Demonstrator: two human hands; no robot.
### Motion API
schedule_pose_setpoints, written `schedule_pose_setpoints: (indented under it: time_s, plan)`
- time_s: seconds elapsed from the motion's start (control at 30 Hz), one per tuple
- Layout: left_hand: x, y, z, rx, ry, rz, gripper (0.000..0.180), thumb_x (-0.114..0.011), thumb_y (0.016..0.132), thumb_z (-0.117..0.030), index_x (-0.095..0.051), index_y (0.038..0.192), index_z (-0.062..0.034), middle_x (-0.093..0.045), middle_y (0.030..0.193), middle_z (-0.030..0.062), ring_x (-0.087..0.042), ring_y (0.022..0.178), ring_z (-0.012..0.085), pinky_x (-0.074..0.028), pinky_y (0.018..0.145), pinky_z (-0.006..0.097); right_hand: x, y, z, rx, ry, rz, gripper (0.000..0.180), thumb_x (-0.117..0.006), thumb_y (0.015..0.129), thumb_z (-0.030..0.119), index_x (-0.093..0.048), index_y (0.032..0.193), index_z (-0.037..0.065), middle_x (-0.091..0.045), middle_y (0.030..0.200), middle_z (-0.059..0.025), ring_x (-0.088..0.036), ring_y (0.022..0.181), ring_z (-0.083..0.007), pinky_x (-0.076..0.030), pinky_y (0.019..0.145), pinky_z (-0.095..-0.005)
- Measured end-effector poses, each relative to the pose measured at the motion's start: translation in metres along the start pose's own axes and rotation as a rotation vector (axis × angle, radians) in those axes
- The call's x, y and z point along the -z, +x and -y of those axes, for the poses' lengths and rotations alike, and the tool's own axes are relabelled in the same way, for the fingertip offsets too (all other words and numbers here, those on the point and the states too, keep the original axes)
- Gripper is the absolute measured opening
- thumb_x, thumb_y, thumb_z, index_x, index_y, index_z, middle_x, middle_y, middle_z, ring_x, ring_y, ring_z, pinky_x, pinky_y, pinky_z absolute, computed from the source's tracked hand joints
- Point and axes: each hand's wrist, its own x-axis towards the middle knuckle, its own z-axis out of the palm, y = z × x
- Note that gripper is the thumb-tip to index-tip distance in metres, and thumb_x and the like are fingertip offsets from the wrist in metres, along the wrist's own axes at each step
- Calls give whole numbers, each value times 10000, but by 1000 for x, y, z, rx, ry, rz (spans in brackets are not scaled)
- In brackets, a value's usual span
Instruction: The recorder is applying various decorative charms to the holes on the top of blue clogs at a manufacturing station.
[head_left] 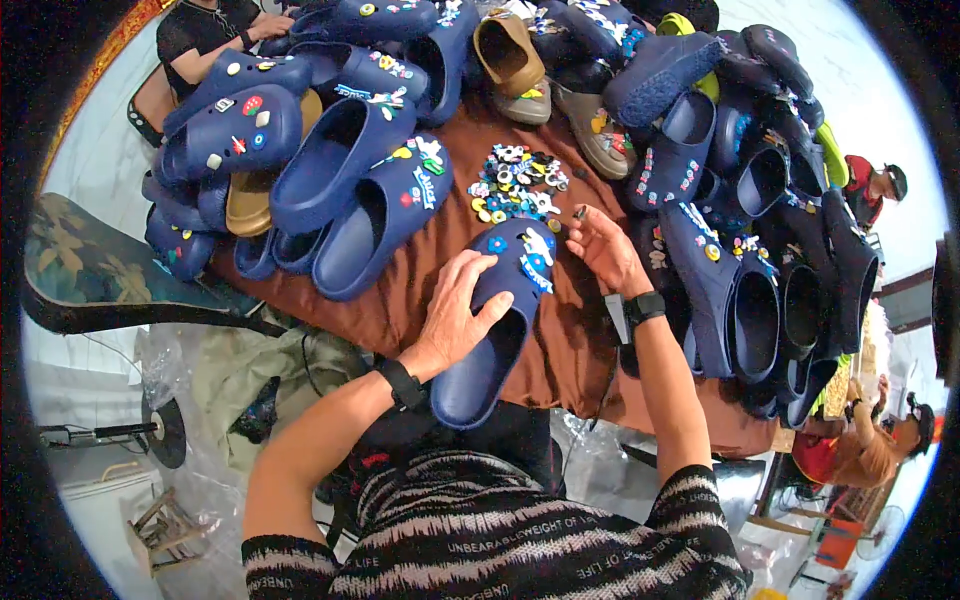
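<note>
A navy blue clog [475, 382] lies at the table's near edge, its toe pointing away from me. My left hand [462, 312] grips it across the upper, fingers on the left side and thumb over the foot opening. On its toe sit a blue flower charm, a white figure and a blue-and-white lettered charm [536, 270]. Just right of the toe, my right hand [605, 248] has its thumb and fingertips pinched on a small dark piece, likely a shoe charm [579, 213]. Beyond the toe is a heap of small colourful shoe charms [518, 182].
Decorated navy clogs are piled on the left [345, 165] and right [745, 270] of the brown cloth [400, 318]. A tan clog [507, 55] stands at the back. A chair [120, 270] is at left; other people [860, 445] are at the far right and far left.
</note>
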Motion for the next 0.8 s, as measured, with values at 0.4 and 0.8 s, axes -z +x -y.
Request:
schedule_pose_setpoints:
  time_s: [0.4, 0.8]
  plan:
    - [-3, -1, 2, 1, 4, -18, 567, -640, 943, -437, -543, 1311, -17, -458, 1375, 224, -411, 1337, 403, -324, 1137, 479, -18, -13, 0, 40, 69, 184, 305, -640, 995, 208, -599, 1253, 52, -667, 1102, -58, -659, 937, -154, -561, 914, -357]
    - [1, -2, -1, 40, 16, 25, 534, -600, 964, -437, -545, 1321, -44, -431, 1425, 219, -391, 1380, 385, -295, 1170, 466, -61, -15, 15, -30, -394, 102, 238, -599, 1008, 119, -609, 1218, 7, -682, 1157, -103, -697, 1042, -201, -582, 901, -320]
